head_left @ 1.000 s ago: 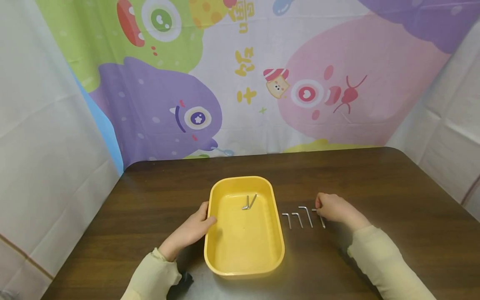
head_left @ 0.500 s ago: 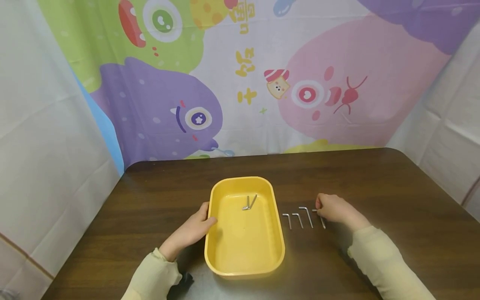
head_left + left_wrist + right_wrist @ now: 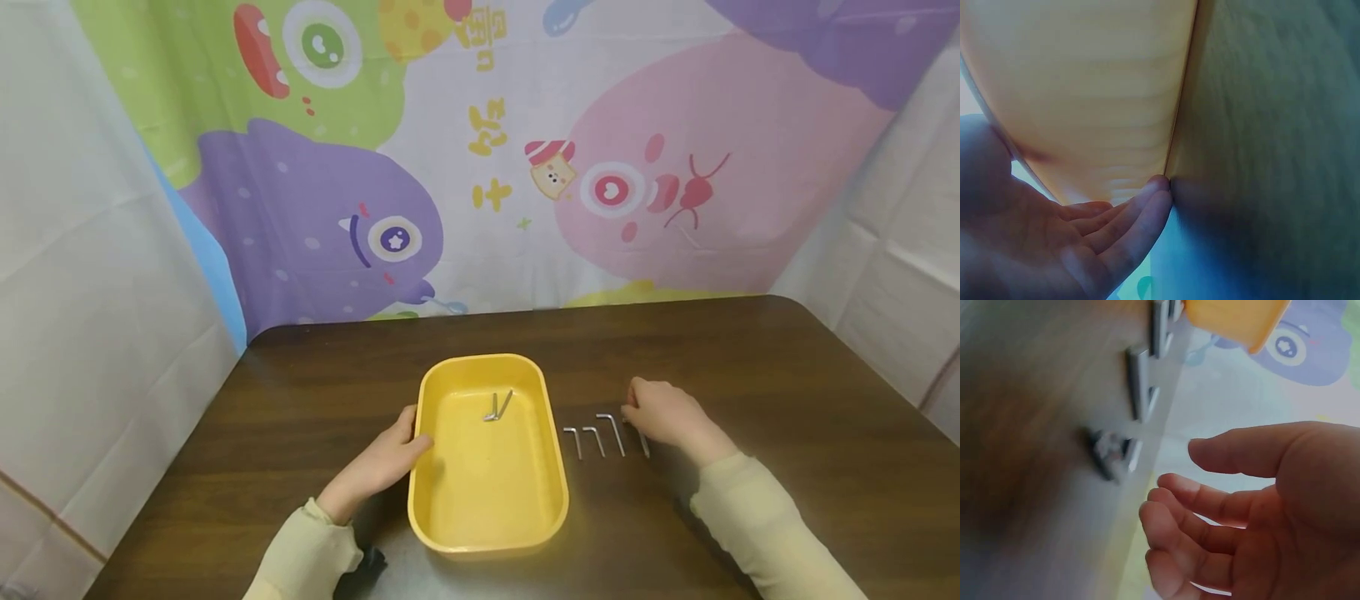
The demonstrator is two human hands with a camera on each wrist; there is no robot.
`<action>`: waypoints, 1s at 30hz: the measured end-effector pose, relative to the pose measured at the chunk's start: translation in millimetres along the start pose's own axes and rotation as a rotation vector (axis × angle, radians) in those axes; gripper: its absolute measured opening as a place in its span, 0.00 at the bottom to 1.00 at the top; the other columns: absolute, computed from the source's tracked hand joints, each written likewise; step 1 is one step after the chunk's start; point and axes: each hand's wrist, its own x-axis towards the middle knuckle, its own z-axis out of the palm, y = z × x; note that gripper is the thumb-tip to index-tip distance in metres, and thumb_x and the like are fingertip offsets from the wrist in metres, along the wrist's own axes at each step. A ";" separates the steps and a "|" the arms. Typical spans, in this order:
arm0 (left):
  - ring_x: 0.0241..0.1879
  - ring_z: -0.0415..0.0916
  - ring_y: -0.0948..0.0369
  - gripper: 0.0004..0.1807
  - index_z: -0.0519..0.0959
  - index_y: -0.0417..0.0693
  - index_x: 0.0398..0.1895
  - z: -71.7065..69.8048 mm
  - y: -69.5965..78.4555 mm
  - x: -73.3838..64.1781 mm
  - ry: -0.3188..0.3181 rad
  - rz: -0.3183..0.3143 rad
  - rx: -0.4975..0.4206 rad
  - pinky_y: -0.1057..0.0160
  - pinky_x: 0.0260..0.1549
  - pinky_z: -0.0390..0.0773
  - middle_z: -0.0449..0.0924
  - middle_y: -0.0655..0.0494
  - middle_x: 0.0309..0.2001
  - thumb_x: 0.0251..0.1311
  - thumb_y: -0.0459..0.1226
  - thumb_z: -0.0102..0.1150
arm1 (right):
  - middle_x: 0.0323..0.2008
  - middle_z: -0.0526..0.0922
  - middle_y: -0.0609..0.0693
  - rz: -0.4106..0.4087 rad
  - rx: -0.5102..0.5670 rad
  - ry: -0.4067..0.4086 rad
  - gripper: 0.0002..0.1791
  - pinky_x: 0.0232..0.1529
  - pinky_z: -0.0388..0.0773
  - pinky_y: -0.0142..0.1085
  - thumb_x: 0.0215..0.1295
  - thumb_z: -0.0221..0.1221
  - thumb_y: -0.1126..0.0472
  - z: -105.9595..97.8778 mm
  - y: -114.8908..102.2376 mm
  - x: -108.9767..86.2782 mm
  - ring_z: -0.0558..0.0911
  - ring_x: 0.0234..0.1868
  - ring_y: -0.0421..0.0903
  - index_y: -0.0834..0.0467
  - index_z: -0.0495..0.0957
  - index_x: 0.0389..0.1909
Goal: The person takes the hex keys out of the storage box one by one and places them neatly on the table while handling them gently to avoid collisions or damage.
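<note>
The yellow tray (image 3: 488, 483) stands at the table's middle, with two hex keys (image 3: 504, 406) lying near its far end. My left hand (image 3: 382, 457) grips the tray's left wall, thumb over the rim and fingers against the outside, as the left wrist view also shows. To the right of the tray, several L-shaped hex keys lie in a row. My right hand (image 3: 663, 414) hovers over the rightmost hex key (image 3: 644, 443), partly hiding it. In the right wrist view, that hex key (image 3: 1107, 453) is blurred and apart from the loosely bent fingers and thumb, which hold nothing.
The dark wooden table (image 3: 720, 350) ends at a cartoon-printed curtain (image 3: 495, 250) behind and pale cloth walls at the sides. Three other hex keys (image 3: 615, 435) lie between the tray and my right hand. Something black (image 3: 363, 571) sits by the left sleeve.
My right hand has risen slightly and shifted a little to the left over the rightmost hex key, which stays in place. My left hand and the tray have stayed put.
</note>
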 end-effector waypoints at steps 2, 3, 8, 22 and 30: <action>0.32 0.75 0.60 0.28 0.57 0.39 0.62 -0.3 -0.1 -0.5 0.001 0.001 -0.004 0.62 0.35 0.75 0.74 0.46 0.43 0.58 0.37 0.45 | 0.22 0.71 0.48 -0.015 -0.008 0.036 0.07 0.23 0.65 0.37 0.58 0.52 0.58 -2.4 -5.2 -0.7 0.70 0.23 0.44 0.58 0.69 0.28; 0.32 0.75 0.60 0.28 0.57 0.38 0.62 -0.4 -0.1 -0.7 0.002 0.004 -0.005 0.62 0.35 0.75 0.74 0.46 0.43 0.58 0.37 0.45 | 0.22 0.72 0.48 -0.025 -0.013 0.055 0.07 0.23 0.65 0.37 0.58 0.52 0.59 -3.3 -7.8 -0.9 0.70 0.23 0.44 0.59 0.70 0.28; 0.33 0.76 0.59 0.28 0.58 0.37 0.62 0.0 0.0 -1.5 0.006 0.011 -0.011 0.60 0.35 0.75 0.75 0.46 0.44 0.58 0.37 0.46 | 0.23 0.73 0.47 -0.057 -0.014 0.141 0.06 0.23 0.66 0.38 0.57 0.52 0.59 -5.5 -20.8 -2.1 0.70 0.22 0.43 0.58 0.72 0.29; 0.33 0.76 0.60 0.28 0.57 0.37 0.62 -2.4 3.5 -0.5 0.002 0.017 -0.010 0.60 0.36 0.75 0.75 0.45 0.44 0.58 0.37 0.45 | 0.23 0.71 0.45 -0.189 0.010 0.266 0.04 0.23 0.67 0.36 0.57 0.55 0.59 -5.0 -63.6 2.7 0.70 0.22 0.42 0.55 0.74 0.28; 0.33 0.76 0.59 0.28 0.57 0.35 0.61 -0.8 1.8 -1.1 0.005 0.016 -0.001 0.61 0.36 0.76 0.74 0.44 0.44 0.58 0.37 0.45 | 0.23 0.70 0.44 -0.271 0.043 0.303 0.03 0.24 0.67 0.32 0.59 0.55 0.59 -2.4 -87.5 5.4 0.68 0.23 0.40 0.55 0.75 0.29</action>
